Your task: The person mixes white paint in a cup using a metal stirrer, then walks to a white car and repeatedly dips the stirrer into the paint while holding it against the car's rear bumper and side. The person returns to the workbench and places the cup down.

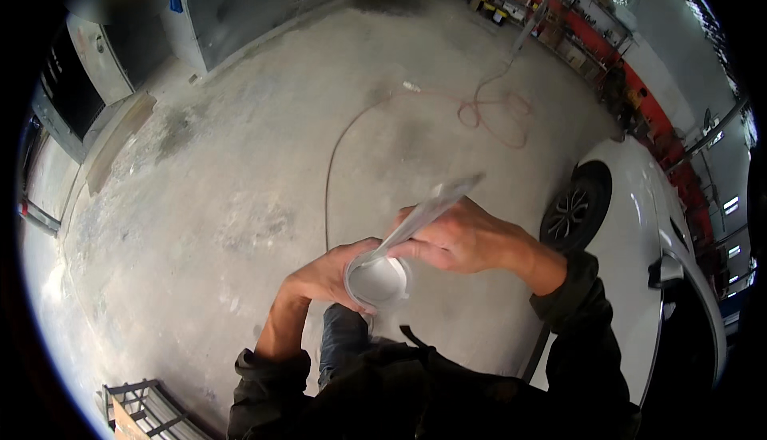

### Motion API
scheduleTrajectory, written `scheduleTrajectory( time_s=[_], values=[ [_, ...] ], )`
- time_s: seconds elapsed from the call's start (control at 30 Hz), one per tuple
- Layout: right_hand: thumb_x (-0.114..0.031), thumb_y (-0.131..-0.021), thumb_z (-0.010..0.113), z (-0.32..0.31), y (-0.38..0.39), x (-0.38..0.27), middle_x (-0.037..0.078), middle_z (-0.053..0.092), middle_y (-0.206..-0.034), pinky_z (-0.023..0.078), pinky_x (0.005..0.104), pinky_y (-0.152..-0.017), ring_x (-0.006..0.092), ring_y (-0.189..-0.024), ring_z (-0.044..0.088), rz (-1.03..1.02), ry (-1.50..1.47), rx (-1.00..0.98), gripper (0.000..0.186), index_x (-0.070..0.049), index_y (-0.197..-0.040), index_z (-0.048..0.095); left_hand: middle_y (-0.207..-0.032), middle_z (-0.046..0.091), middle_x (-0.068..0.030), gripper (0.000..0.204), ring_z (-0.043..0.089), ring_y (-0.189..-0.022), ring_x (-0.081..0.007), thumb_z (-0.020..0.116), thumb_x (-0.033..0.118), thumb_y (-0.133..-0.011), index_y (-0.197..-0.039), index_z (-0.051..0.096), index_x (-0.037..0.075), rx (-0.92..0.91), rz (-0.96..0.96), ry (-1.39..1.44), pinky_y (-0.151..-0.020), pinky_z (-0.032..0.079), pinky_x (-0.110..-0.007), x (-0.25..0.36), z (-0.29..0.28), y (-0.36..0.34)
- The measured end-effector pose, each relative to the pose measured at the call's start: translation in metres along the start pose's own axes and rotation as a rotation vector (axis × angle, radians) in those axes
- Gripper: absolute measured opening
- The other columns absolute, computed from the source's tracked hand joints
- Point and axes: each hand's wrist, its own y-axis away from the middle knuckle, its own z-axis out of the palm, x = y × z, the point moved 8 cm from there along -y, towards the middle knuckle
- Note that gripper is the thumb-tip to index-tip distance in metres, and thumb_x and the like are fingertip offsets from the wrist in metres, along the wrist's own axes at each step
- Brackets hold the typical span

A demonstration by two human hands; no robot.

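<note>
My left hand (pixel 322 274) is wrapped round the left side of a round translucent cup (pixel 402 302), held in front of my body. Pale grey, paint-like liquid (pixel 377 284) shows inside it. Above the cup, my right hand (pixel 457 236) is closed on a flat, pale stirring stick (pixel 431 210) smeared with grey. The stick slants, with its lower end at the far inner rim of the cup and its upper end pointing up and to the right. Whether the lower end touches the liquid I cannot tell. The right fingertips are close to the cup's rim.
A white car (pixel 623 192) with a dark front wheel (pixel 577 207) stands at the right. A thin reddish hose (pixel 330 160) runs over the concrete floor (pixel 216 152) and loops farther off. A metal rack (pixel 152 408) stands at the lower left. Loaded shelves (pixel 571 48) line the far right wall.
</note>
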Motion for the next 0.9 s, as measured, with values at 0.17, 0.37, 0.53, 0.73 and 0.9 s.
scheduleTrajectory(
  time_s=[0.17,0.37,0.53,0.73,0.9],
  values=[
    [-0.021,-0.091,0.068,-0.054,-0.013,0.168,0.015,0.065,-0.073,0.047,0.0384,-0.056,0.0332,-0.061,0.062,0.396,-0.051,0.149,0.019,-0.002,-0.090,0.066,-0.124,0.058,-0.0033,0.080,0.055,-0.116,-0.0175,0.088,0.006,-0.060,-0.131,0.053,0.007,0.365,0.131,0.060,-0.100,0.045,-0.034,-0.015,-0.118,-0.113],
    [-0.018,-0.090,0.069,-0.104,-0.048,0.362,0.015,0.064,-0.070,0.045,0.0380,-0.052,0.0316,-0.057,0.061,0.567,-0.053,0.335,0.018,-0.002,-0.087,0.063,-0.120,0.058,-0.0053,0.082,0.055,-0.115,-0.0180,0.091,0.011,-0.063,-0.134,0.049,0.009,0.547,0.106,0.067,-0.098,0.046,-0.033,-0.083,-0.258,-0.297],
    [-0.018,-0.089,0.072,-0.194,-0.059,0.512,0.016,0.065,-0.072,0.048,0.0336,-0.054,0.0278,-0.060,0.065,0.778,0.085,0.652,0.022,0.000,-0.086,0.061,-0.126,0.056,-0.0090,0.085,0.056,-0.117,-0.0209,0.091,0.016,-0.065,-0.137,0.046,0.009,0.372,0.119,-0.137,-0.099,0.046,-0.035,-0.062,-0.346,-0.443],
    [-0.017,-0.092,0.070,-0.243,-0.080,0.726,0.007,0.071,-0.082,0.048,0.0254,-0.059,0.0092,-0.065,0.062,0.862,-0.425,0.676,0.019,-0.001,-0.101,0.065,-0.124,0.058,-0.0072,0.089,0.055,-0.116,-0.0185,0.094,0.016,-0.062,-0.136,0.045,0.006,0.219,-0.017,-0.012,-0.099,0.046,-0.035,-0.077,-0.479,-0.591],
    [-0.018,-0.100,0.059,-0.279,-0.062,0.939,0.006,0.071,-0.088,0.044,0.0223,-0.054,0.0069,-0.061,0.055,0.926,-0.725,0.950,0.019,0.000,-0.105,0.064,-0.121,0.060,-0.0082,0.086,0.058,-0.114,-0.0203,0.094,0.012,-0.060,-0.132,0.048,0.005,0.298,0.003,-0.133,-0.098,0.047,-0.035,-0.094,-0.634,-0.727]
  ],
)
